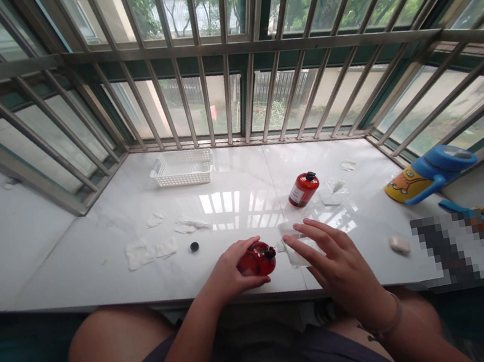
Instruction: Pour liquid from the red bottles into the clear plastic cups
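Observation:
My left hand [230, 273] is wrapped round a red bottle [256, 259] with a black top, near the front edge of the white counter. Just right of it, a clear bottle [296, 255] is tilted on its side, its narrow neck pointing at the red bottle's top. My right hand [329, 253] is on the clear bottle, fingers stretched over it; the thumb is mostly hidden. A small black cap [194, 247] lies on the counter left of my left hand. Behind my hands sits a second red bottle [303, 189] with a white label and black cap.
A white perforated basket [182, 169] sits near the barred window. Crumpled tissues [139, 254] lie at the left. At the right are a blue and yellow tumbler [428, 173], a pale pink case [399, 245] and a blue strap [457, 210]. The white counter [74, 266] ends before my knees.

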Tool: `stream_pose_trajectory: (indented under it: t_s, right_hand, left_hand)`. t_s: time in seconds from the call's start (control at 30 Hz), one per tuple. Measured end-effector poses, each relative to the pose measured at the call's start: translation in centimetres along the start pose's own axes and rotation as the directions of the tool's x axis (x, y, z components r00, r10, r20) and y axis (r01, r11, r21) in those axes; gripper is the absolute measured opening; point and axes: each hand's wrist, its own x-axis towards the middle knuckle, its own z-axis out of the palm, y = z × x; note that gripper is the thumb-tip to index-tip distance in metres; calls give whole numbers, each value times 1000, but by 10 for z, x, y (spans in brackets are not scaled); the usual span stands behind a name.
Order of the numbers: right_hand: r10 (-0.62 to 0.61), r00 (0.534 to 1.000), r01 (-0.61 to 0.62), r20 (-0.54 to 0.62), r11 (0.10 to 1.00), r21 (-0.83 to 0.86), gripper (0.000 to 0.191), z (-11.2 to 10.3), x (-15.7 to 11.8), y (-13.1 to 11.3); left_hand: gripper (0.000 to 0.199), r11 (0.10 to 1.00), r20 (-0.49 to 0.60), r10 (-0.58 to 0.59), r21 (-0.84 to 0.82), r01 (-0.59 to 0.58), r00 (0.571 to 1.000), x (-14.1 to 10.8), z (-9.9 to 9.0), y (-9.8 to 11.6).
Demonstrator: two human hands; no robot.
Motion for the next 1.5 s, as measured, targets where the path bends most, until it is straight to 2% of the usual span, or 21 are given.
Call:
stream_pose_trajectory:
  t_s: [1.07,1.5]
  right_hand:
    - [-126,992,126,7,989,-74,50,-4,21,-1]
    - [-156,987,157,24,983,-99,60,-5,23,2]
  left_hand:
    - [92,998,-35,7,-69,-9,999,-2,-1,-11]
    - [92,996,-43,0,-88,-3,999,-1,-2,-12]
